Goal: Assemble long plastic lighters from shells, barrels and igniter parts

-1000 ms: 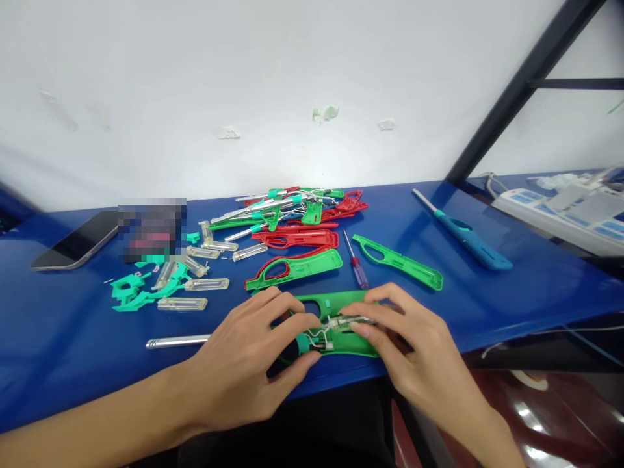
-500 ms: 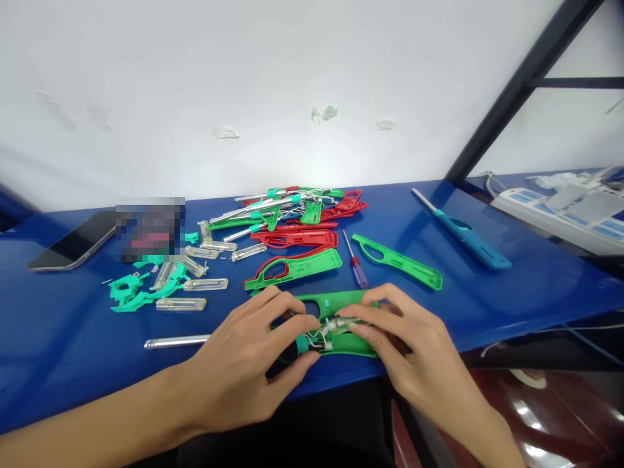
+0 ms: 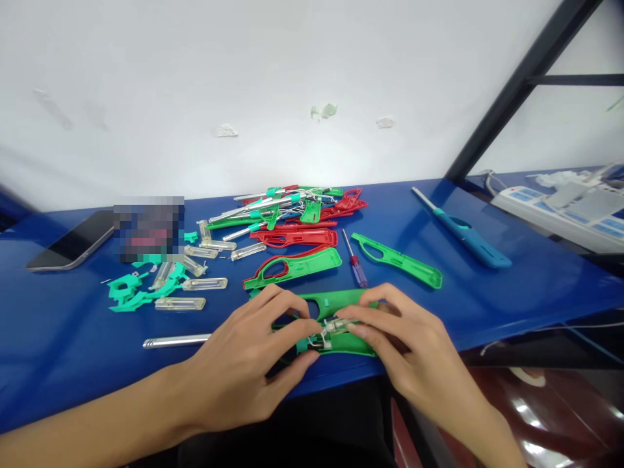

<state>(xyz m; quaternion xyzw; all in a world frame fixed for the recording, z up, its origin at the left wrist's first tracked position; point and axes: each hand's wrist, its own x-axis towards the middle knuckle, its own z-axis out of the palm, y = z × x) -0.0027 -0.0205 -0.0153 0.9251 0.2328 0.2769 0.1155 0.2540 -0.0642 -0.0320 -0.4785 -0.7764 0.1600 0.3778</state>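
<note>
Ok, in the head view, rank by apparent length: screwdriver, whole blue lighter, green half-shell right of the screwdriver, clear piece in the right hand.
1. Blue lighter
2. Green half-shell
3. Screwdriver
Unranked: clear piece, partly hidden by the right hand.

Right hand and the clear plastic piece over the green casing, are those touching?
Touching: the head view shows the right hand pinching the clear plastic piece between thumb and forefinger.

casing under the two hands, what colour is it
The casing is green, best seen in the head view.
</note>
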